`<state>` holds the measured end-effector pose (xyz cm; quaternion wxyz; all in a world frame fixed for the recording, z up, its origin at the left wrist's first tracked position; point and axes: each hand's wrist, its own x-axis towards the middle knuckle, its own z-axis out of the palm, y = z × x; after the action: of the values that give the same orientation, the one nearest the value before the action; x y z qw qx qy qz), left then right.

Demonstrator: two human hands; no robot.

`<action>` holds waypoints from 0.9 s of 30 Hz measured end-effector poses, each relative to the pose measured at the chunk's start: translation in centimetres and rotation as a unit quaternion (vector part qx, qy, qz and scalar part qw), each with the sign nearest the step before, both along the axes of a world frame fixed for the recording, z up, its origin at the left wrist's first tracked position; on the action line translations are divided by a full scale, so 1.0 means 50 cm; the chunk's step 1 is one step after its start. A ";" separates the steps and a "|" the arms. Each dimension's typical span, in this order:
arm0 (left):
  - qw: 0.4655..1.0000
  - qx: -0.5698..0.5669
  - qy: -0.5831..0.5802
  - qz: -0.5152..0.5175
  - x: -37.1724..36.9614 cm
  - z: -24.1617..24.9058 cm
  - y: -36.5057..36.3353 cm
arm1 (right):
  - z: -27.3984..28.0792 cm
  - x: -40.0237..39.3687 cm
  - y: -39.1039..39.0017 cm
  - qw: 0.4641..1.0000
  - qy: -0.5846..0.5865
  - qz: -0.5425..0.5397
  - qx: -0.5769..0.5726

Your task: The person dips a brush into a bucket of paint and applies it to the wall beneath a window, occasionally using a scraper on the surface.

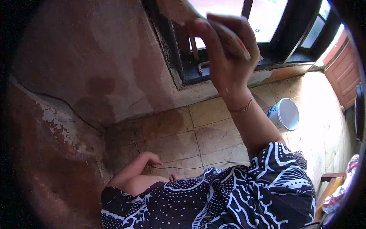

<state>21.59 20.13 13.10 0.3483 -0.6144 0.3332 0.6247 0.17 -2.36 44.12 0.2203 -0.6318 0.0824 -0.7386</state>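
- Wall [122, 49]: damp-looking and patchy in tone; even, overlapping passes with light pressure would suit this surface best.
- Floor [221, 133]: bare tiles below give the arms room, though a thin cord [198, 167] crosses them near the legs.
- Window [173, 57]: its dark frame makes a hard edge close to the raised tool; slow down there and turn the wrist so the tool runs alongside.
- Bucket [276, 114]: on the tiles, beyond the right forearm; a low backward swing could knock it.
- Right hand [232, 66]: raised before the window, thumb and fingers pinching the tool; a loose wrist would steady the stroke.
- Left hand [152, 158]: low by the bent leg, nothing visible in it; whether its fingers are spread or together, I cannot tell.
- Tool [237, 45]: pale handle with a red mark, its far end blurred; contact with the wall is unclear.
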 end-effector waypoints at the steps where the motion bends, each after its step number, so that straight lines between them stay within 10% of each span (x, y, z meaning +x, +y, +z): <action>1: 1.000 0.000 -0.002 0.001 0.012 -0.033 0.004 | 0.018 0.025 -0.007 1.000 -0.002 0.001 0.000; 5: 0.997 -0.051 0.041 -0.046 0.034 -0.097 0.020 | -0.013 0.081 -0.053 0.992 -0.008 -0.044 -0.115; 10: 0.936 -0.338 0.017 0.094 -0.058 0.229 0.086 | -0.158 0.058 -0.002 0.993 0.113 -0.006 -0.029; 12: 0.766 -0.552 0.272 0.185 -0.014 0.210 0.122 | -0.219 0.035 0.004 0.990 0.144 0.005 0.013; 19: 0.782 -0.510 0.298 0.200 -0.030 0.212 0.086 | -0.217 -0.006 -0.005 0.985 0.087 0.073 0.129; 22: 0.965 -0.224 0.100 0.094 -0.013 0.062 0.041 | -0.055 0.001 -0.008 0.998 0.008 0.057 0.023; 24: 0.999 -0.011 -0.049 0.012 0.017 -0.048 0.008 | -0.007 0.042 -0.037 0.999 -0.021 0.049 -0.012; 27: 1.000 0.003 0.021 -0.010 0.081 -0.216 0.023 | -0.001 0.074 -0.051 0.995 -0.042 0.070 -0.052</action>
<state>25.65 21.28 2.29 0.3490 -0.5967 0.3449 0.6350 3.85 -4.91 44.05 0.2414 -0.6148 -0.0098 -0.7508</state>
